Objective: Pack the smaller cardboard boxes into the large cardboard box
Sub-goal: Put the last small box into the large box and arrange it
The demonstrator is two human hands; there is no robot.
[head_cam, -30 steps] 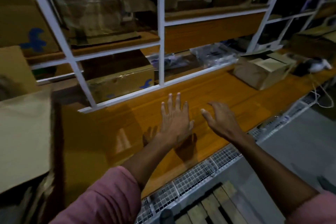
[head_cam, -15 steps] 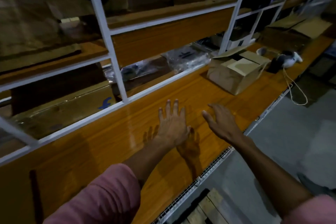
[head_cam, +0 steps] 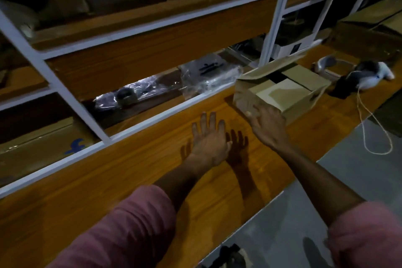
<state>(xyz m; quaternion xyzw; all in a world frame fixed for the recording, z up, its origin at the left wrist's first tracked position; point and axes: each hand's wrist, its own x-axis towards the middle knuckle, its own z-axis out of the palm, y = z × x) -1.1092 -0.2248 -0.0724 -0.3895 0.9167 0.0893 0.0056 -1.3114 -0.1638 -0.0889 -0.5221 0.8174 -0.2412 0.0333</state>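
A cardboard box (head_cam: 289, 95) with its top flaps open stands on the orange wooden bench (head_cam: 134, 172), to the right of centre. My right hand (head_cam: 266, 127) reaches to its near left corner with straight fingers, which touch or nearly touch the box's side. My left hand (head_cam: 210, 140) hovers flat over the bench, fingers spread, holding nothing, a hand's width left of the box. A cardboard box with a blue logo (head_cam: 43, 143) sits behind the white frame at the left.
A white metal shelf frame (head_cam: 71, 102) runs along the back of the bench. Behind it lie plastic-wrapped packs (head_cam: 208, 74). A white-and-dark device (head_cam: 367, 76) with a trailing white cord (head_cam: 369, 128) lies right of the box. Grey floor is at the lower right.
The view has swung right, and the open-flapped box has come closer. My right hand has reached forward to the box's near corner. My left hand stays spread over the bench.
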